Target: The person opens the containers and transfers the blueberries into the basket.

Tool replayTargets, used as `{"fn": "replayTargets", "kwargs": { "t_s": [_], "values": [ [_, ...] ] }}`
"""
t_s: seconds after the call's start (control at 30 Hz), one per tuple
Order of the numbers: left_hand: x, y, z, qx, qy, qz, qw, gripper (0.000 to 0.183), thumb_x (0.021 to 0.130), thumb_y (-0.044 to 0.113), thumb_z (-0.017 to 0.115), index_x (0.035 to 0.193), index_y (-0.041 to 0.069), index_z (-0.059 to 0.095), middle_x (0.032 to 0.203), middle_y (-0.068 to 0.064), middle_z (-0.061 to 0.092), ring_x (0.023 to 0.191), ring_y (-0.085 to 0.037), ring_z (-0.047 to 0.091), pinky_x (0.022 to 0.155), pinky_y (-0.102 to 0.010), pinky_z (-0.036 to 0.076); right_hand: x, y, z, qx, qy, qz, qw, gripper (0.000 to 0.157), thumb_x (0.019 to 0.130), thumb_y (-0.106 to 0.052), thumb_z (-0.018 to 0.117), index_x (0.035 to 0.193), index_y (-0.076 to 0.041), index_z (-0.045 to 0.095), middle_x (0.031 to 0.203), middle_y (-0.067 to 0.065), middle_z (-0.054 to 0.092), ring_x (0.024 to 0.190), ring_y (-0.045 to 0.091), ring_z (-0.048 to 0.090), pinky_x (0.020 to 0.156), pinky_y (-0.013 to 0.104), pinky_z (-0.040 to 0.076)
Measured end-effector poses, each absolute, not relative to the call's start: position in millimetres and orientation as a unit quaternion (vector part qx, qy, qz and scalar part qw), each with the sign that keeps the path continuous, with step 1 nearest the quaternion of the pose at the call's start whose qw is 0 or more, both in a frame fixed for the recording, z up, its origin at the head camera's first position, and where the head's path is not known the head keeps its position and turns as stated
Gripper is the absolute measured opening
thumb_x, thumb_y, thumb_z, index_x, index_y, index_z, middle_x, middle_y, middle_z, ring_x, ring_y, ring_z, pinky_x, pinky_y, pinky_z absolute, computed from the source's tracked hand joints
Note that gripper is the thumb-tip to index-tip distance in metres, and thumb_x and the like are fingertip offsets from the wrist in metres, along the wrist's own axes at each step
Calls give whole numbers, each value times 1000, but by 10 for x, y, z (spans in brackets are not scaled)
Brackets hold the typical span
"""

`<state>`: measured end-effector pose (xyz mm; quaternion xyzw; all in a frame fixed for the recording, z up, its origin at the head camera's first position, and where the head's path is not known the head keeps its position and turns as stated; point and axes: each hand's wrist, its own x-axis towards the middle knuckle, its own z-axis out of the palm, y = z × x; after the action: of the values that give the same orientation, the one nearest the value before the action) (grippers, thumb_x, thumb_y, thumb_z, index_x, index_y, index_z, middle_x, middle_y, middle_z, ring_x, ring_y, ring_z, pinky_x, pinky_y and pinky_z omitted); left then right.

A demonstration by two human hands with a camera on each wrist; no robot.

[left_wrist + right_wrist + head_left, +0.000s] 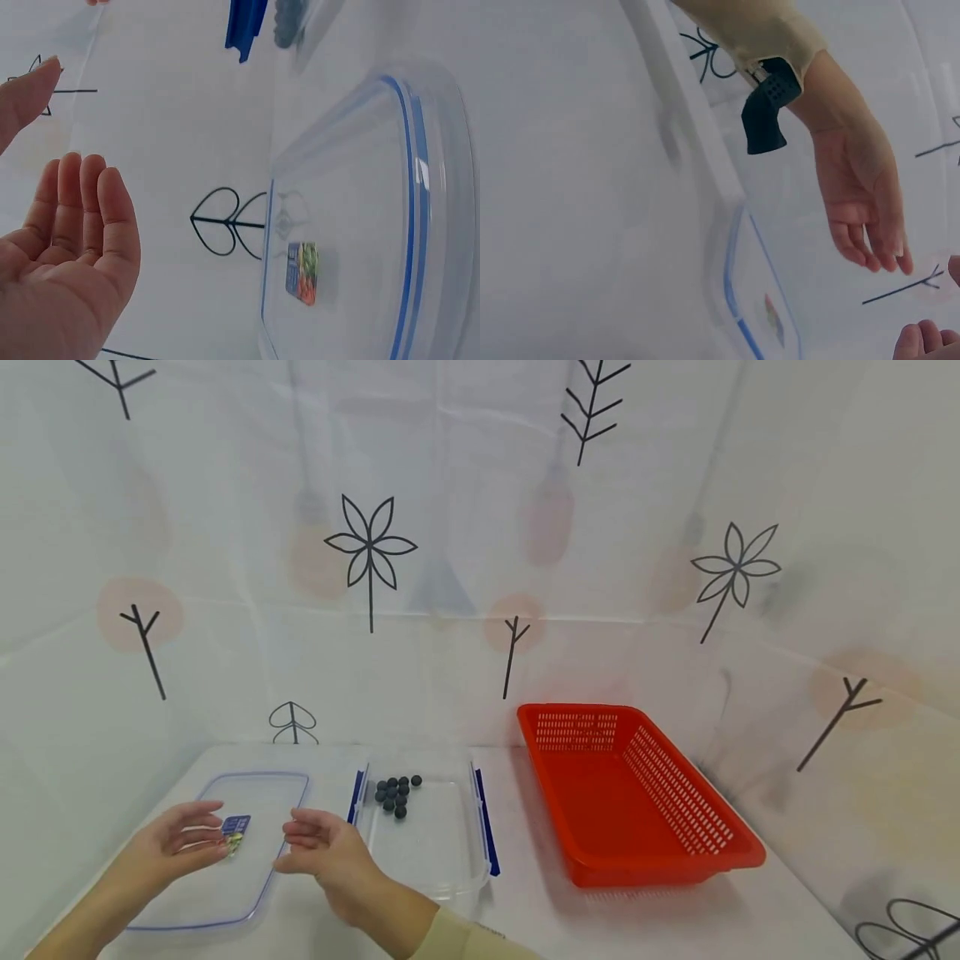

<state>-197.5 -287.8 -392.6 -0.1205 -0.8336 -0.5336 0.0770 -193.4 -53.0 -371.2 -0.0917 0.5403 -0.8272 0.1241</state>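
White printed backdrop behind white table. Your left hand and right hand hang raised, palms roughly facing, fingers loose, grasping nothing. Step seems empty-handed pause; handling clear lid would call for lowering both. Lid lies below them, untouched, left of container holding dark balls.
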Motion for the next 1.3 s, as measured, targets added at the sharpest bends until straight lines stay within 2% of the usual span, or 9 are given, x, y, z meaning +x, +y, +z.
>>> {"fn": "replayTargets", "kwargs": {
  "t_s": [0.03,0.2,0.27,0.37,0.53,0.73,0.97,1.3],
  "values": [
    [-1975,-2829,-3910,-123,-832,-536,80,44,86,4,64,121,28,50,102,12,56,92,-1,58,72,-20,49,-1932,-498,-3707,-94,542,-826,123,53,67,29,58,112,2,60,96,7,64,93,17,60,87,29,47],
    [-1973,-2625,-3841,-125,-830,-535,92,44,85,6,66,125,13,49,105,7,56,92,0,57,73,-21,49,-1933,-312,-3694,-113,547,-820,125,51,70,27,60,115,3,59,99,7,64,96,16,60,88,28,46],
    [-1980,-2549,-3822,-125,-829,-537,91,47,85,7,67,127,4,45,108,1,55,93,-1,57,74,-21,49,-1938,-237,-3689,-117,549,-818,123,50,71,25,60,116,3,58,100,7,63,97,17,59,89,28,45],
    [-2001,-2436,-3806,-118,-831,-536,84,52,85,10,68,128,-1,41,111,-9,52,93,-2,57,75,-22,49,-1942,-121,-3678,-126,552,-816,117,50,72,23,61,118,5,56,102,8,63,99,18,59,90,28,45],
    [-2031,-2253,-3801,-95,-833,-539,77,56,85,13,69,130,-1,40,115,-17,51,93,-6,57,75,-24,48,-1940,51,-3652,-123,562,-810,118,48,75,20,62,120,3,56,104,8,62,99,18,58,88,30,47],
    [-2062,-2052,-3798,-68,-838,-538,58,59,83,20,71,130,1,41,117,-17,51,96,-14,57,78,-28,48,-1912,228,-3631,-123,576,-800,113,49,76,19,61,122,6,54,107,11,62,102,22,57,87,29,47],
    [-2085,-1859,-3809,-41,-836,-546,31,65,83,29,71,134,4,39,124,-18,48,107,-28,54,89,-46,44,-1894,371,-3626,-139,579,-798,86,50,76,20,61,124,8,52,106,11,62,99,19,57,90,32,45],
    [-2203,-1619,-3908,-21,-842,-540,5,68,77,35,76,131,7,44,127,-20,48,106,-29,53,84,-47,47,-1957,638,-3565,-135,604,-782,76,48,80,14,62,126,7,50,111,12,60,102,21,56,90,30,46]
  ]
}}
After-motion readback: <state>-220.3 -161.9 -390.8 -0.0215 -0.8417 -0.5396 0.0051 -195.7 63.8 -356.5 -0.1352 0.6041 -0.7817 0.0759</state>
